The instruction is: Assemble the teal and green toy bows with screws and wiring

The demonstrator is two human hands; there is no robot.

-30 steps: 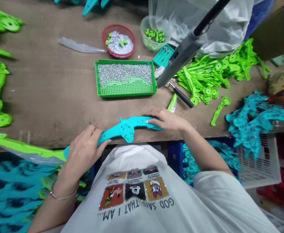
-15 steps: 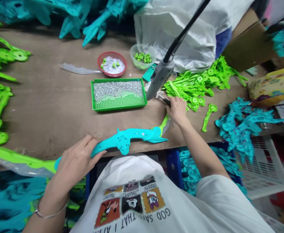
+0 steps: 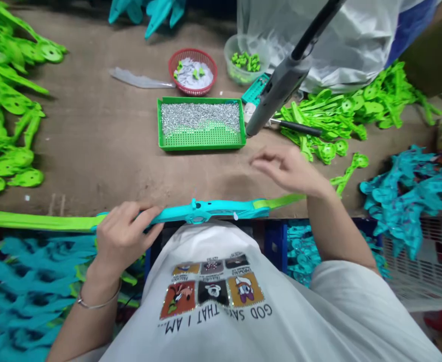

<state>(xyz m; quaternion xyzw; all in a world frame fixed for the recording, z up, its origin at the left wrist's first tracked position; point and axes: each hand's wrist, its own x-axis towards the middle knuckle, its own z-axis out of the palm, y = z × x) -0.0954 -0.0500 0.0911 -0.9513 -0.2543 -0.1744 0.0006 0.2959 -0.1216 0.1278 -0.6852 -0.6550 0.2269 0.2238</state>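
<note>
Along the table's front edge lies a long blue plastic piece [image 3: 221,208], tilted more onto its side, with lime green strips reaching out from both ends. My left hand [image 3: 124,232] is wrapped round its left part. Above the right strip, my right hand [image 3: 281,168] hovers with fingers apart and slightly blurred, holding nothing. Beyond it a screwdriver with a black handle [image 3: 299,127] rests by the green parts. A grey power screwdriver [image 3: 279,93] hangs with its tip near the right end of a green tray [image 3: 201,147] of small metal screws.
A red basket [image 3: 171,68] and a clear bowl [image 3: 230,75] of small green pieces stand behind the tray. Green parts [image 3: 13,105] are heaped at left, more [image 3: 356,108] at right. Blue parts [image 3: 413,196] lie far right. Blue parts [image 3: 47,291] also fill the space below the table.
My right hand has let go of the black handle and moved toward me, its fingers now apart. The blue piece has turned onto its side in my left hand. The view has shifted.
</note>
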